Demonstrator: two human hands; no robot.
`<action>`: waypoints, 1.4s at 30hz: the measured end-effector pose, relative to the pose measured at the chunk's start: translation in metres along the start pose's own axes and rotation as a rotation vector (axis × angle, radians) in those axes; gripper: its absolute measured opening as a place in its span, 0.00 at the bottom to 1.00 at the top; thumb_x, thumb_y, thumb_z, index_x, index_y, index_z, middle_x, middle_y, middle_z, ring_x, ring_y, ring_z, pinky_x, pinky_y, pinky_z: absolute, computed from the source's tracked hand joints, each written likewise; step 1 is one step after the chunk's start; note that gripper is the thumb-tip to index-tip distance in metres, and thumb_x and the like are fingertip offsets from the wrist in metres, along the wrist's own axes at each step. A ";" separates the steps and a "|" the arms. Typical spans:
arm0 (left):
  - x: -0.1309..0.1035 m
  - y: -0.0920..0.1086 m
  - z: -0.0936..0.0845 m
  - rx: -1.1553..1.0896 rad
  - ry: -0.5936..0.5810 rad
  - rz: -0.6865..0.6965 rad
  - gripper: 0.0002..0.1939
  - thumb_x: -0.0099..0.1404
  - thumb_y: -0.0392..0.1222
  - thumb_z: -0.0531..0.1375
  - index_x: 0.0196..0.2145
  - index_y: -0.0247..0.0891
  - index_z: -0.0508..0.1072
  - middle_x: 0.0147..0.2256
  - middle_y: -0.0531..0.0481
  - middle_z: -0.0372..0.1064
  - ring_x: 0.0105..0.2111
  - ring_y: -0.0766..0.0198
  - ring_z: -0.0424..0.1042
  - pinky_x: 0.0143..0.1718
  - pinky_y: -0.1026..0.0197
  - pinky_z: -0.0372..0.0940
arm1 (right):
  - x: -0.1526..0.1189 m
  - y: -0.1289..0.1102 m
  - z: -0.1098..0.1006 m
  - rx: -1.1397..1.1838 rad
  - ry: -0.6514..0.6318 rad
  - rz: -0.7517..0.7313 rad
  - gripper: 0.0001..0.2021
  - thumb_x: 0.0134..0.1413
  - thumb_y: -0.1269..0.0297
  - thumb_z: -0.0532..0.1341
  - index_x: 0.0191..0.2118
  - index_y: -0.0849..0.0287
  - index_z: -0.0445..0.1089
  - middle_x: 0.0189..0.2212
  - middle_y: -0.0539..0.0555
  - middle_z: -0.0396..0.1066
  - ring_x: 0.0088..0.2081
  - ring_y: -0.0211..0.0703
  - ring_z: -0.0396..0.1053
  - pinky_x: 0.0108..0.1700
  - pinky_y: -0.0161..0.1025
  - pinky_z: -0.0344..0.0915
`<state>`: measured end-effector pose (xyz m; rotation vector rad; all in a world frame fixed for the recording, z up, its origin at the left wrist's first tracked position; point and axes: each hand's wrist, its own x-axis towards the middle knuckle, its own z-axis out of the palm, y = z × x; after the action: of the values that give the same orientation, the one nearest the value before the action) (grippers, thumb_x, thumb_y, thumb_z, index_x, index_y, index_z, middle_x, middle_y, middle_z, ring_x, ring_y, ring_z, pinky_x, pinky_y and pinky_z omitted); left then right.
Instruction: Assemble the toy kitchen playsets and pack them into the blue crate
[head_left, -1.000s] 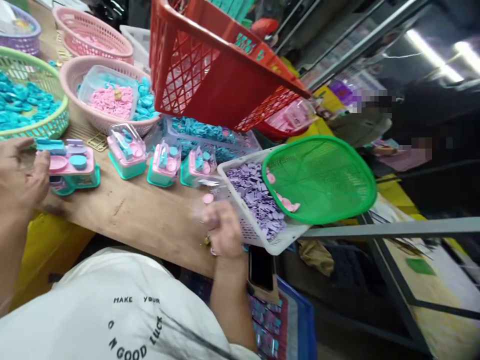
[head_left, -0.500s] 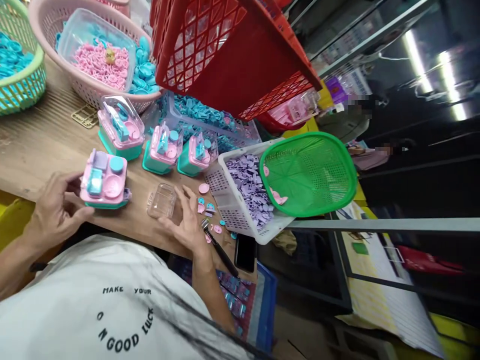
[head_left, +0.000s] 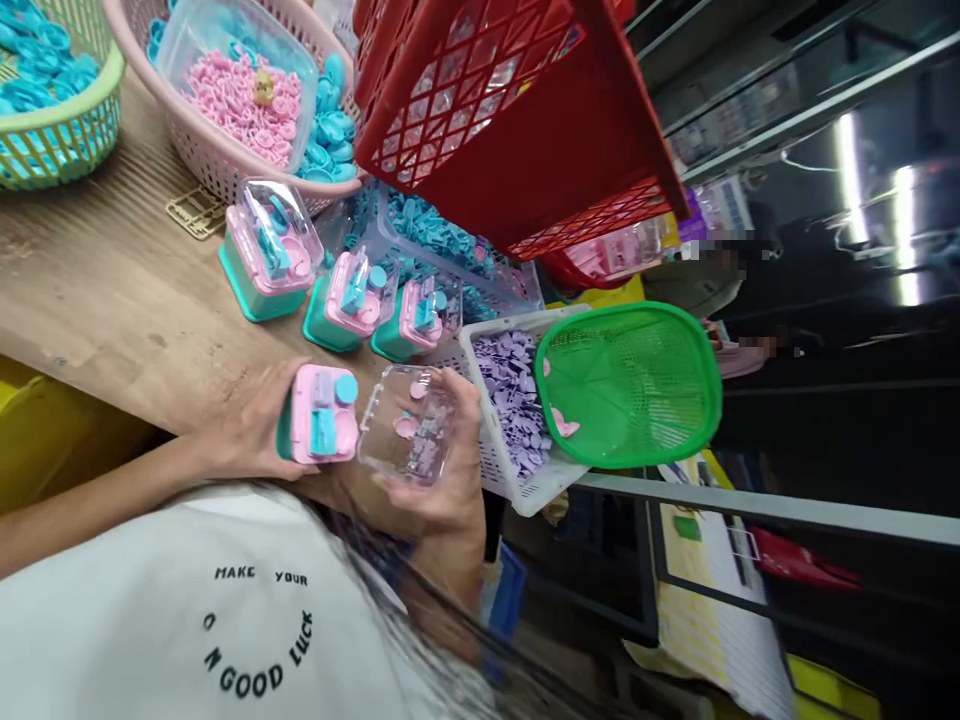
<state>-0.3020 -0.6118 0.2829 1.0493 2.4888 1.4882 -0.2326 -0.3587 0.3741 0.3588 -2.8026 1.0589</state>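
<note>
A pink and teal toy box (head_left: 324,415) with a blue round piece and a lilac piece on its face is held in my left hand (head_left: 259,425), which wraps its left side. Between the thumb and fingers of my right hand (head_left: 454,465) is a clear plastic cover (head_left: 405,425), just right of the box and apart from it. Behind them on the wooden table (head_left: 150,330) stand three similar boxes with clear covers: a larger one (head_left: 266,260), a middle one (head_left: 346,305) and a right one (head_left: 412,318).
Baskets line the back: light green (head_left: 97,120), pink (head_left: 202,150) and a tall red crate (head_left: 517,130). At right, a white basket (head_left: 499,460) holds lilac pieces, with a green basket (head_left: 637,385) on its edge. A flat beige frame (head_left: 195,212) lies near the pink basket.
My right hand has picked up the clear cover from the table and raised it beside the box. My left hand has moved right with the box and turned it. The view has shifted.
</note>
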 end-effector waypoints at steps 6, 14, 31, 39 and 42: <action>0.009 0.004 0.029 -0.109 -0.042 0.101 0.50 0.58 0.54 0.69 0.70 0.38 0.50 0.62 0.34 0.64 0.61 0.41 0.67 0.62 0.41 0.65 | 0.016 -0.035 -0.010 -0.148 -0.198 -0.105 0.53 0.47 0.59 0.74 0.74 0.36 0.46 0.68 0.58 0.50 0.68 0.64 0.59 0.65 0.63 0.70; 0.011 0.004 0.030 -0.120 -0.086 0.057 0.50 0.56 0.52 0.69 0.69 0.36 0.52 0.62 0.34 0.64 0.62 0.40 0.66 0.63 0.40 0.63 | 0.026 -0.028 -0.003 -0.200 -0.335 -0.154 0.50 0.50 0.57 0.73 0.74 0.40 0.48 0.66 0.60 0.52 0.69 0.63 0.58 0.70 0.65 0.61; 0.017 0.014 0.023 -0.143 -0.117 0.017 0.42 0.54 0.47 0.66 0.63 0.36 0.57 0.57 0.36 0.68 0.56 0.42 0.70 0.57 0.44 0.64 | 0.025 -0.006 -0.004 -0.114 -0.322 -0.160 0.47 0.46 0.46 0.75 0.70 0.42 0.56 0.62 0.58 0.60 0.64 0.60 0.64 0.68 0.64 0.64; 0.005 -0.007 0.049 -0.115 -0.095 0.048 0.62 0.53 0.61 0.70 0.73 0.33 0.44 0.64 0.30 0.62 0.63 0.36 0.65 0.65 0.38 0.58 | 0.018 -0.004 0.010 -0.158 -0.244 -0.215 0.50 0.47 0.44 0.75 0.71 0.41 0.51 0.64 0.60 0.57 0.64 0.62 0.65 0.64 0.66 0.68; 0.003 -0.007 0.054 -0.095 -0.056 0.038 0.63 0.50 0.61 0.70 0.72 0.32 0.45 0.62 0.30 0.65 0.61 0.35 0.67 0.64 0.37 0.58 | 0.015 -0.002 0.012 -0.127 -0.225 -0.220 0.47 0.47 0.48 0.74 0.71 0.43 0.55 0.61 0.60 0.60 0.62 0.61 0.67 0.64 0.65 0.69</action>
<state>-0.2876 -0.5709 0.2492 1.1112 2.3486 1.5482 -0.2467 -0.3706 0.3695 0.7947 -2.9150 0.8360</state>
